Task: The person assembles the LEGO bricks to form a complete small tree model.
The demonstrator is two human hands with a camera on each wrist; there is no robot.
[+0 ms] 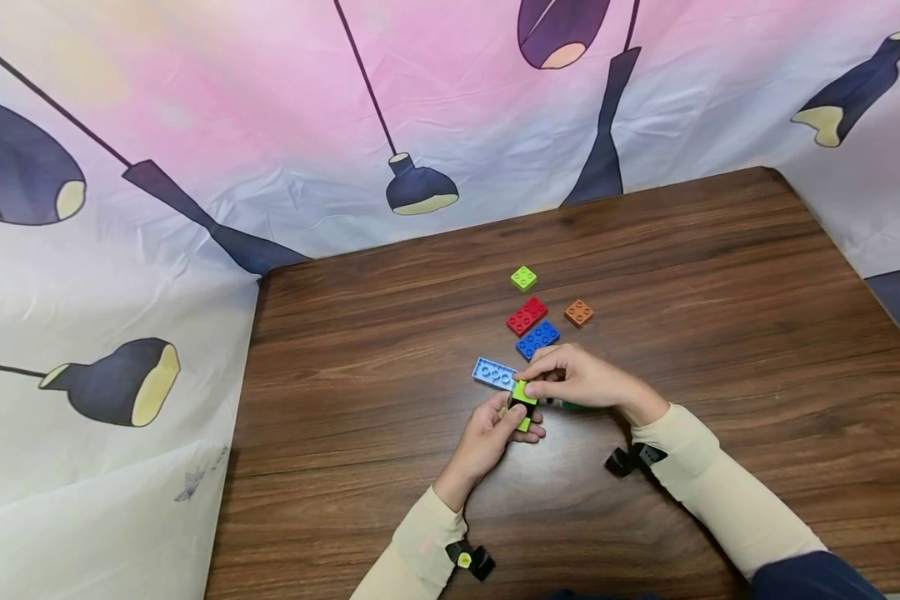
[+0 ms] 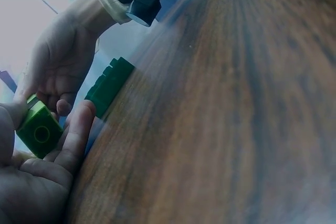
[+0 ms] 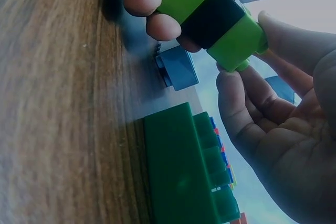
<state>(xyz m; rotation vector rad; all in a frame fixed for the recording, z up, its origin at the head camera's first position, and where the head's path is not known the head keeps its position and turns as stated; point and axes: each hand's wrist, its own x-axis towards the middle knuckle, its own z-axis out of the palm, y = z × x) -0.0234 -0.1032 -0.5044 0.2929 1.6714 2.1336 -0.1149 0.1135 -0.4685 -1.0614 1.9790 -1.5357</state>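
Observation:
A short stack of toy building bricks (image 3: 212, 17), lime green at both ends with black between, is held above the table by both hands. My left hand (image 1: 487, 427) grips its lower part between thumb and fingers. From the other end, my right hand (image 1: 588, 379) pinches the upper lime green brick (image 3: 239, 43) with thumb and fingertips. Just beyond the stack lies a light blue brick (image 1: 491, 372), its hollow underside up. A dark green brick (image 3: 176, 166) stands on the table beneath the right hand, mostly hidden in the head view.
Farther back on the brown wooden table (image 1: 360, 333) lie a blue brick (image 1: 537, 338), a red brick (image 1: 527, 316), an orange brick (image 1: 579, 313) and a lime green brick (image 1: 523, 277). A cloth printed with lamps (image 1: 270, 108) hangs behind the table's far edge.

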